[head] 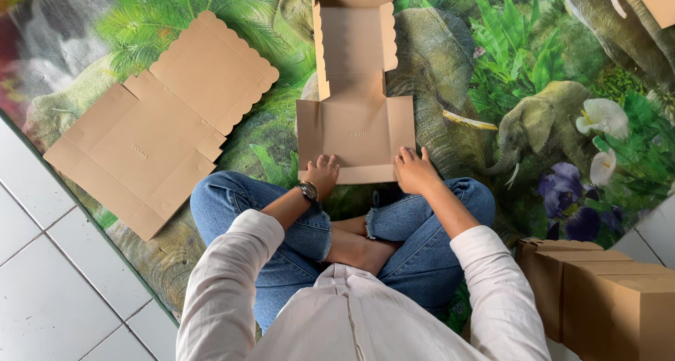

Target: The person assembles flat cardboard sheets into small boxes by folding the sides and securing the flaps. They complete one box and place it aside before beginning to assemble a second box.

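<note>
Two hands press the near flap of a flat cardboard box blank (355,132) on the floor mat (450,59).
Left hand (322,175) and right hand (415,171) rest with fingers spread narrowly, gripping nothing; an even, square crease looks best.

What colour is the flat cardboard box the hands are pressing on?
Plain light brown cardboard box, seen best in the head view.

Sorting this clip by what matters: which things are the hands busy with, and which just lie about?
In hand:
left hand
right hand
flat box blank in front

Lying about:
second flat blank
folded boxes
jungle mat
tiled floor
</note>
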